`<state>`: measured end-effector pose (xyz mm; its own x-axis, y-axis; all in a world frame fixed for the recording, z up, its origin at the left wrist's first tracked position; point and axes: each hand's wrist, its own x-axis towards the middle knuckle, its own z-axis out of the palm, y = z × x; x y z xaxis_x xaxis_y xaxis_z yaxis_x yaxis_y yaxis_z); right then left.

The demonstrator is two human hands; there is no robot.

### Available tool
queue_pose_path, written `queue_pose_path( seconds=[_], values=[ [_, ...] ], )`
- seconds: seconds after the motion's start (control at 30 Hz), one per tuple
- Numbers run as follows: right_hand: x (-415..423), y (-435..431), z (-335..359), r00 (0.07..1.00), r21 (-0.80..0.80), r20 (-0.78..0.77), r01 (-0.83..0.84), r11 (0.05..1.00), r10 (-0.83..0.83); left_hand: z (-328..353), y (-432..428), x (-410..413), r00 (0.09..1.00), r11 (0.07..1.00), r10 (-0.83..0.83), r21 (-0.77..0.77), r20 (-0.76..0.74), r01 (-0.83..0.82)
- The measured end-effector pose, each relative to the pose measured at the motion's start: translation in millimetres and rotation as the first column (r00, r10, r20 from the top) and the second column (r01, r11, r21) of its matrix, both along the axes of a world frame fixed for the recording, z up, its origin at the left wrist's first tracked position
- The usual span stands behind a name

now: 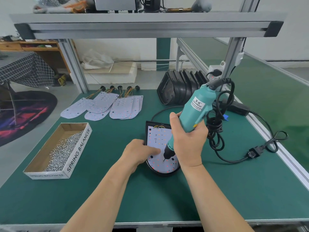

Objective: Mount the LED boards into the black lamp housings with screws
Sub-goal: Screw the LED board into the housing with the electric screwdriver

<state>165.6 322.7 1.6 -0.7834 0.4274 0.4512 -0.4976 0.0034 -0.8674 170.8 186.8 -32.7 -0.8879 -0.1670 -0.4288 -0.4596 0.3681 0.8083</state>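
A black lamp housing [147, 126] lies on the green bench in front of me with a white LED board [157, 136] seated inside it. My right hand [187, 143] grips a teal electric screwdriver [195, 109], tilted, its bit tip touching the lower part of the board. My left hand [138, 153] rests on the housing's left edge, with a finger pressing on the board beside the bit. A cardboard box of screws [61, 151] stands to the left. Several loose LED boards [103, 106] with wires lie behind it.
A stack of empty black housings [180, 89] leans at the back right. The screwdriver's coiled black cable [217, 131] and plug [254, 152] trail over the right of the bench. An aluminium frame shelf [147, 25] spans overhead, on upright posts.
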Motion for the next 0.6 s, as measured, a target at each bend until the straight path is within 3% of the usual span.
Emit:
queue_pose_path(
  seconds=[0.6],
  values=[
    [-2.8,-1.1,-1.3,0.999,0.026,-0.034,-0.017,1.000,0.018,4.5,2.4,3.2,1.000,1.000,0.024,0.006,0.013,-0.025]
  ],
)
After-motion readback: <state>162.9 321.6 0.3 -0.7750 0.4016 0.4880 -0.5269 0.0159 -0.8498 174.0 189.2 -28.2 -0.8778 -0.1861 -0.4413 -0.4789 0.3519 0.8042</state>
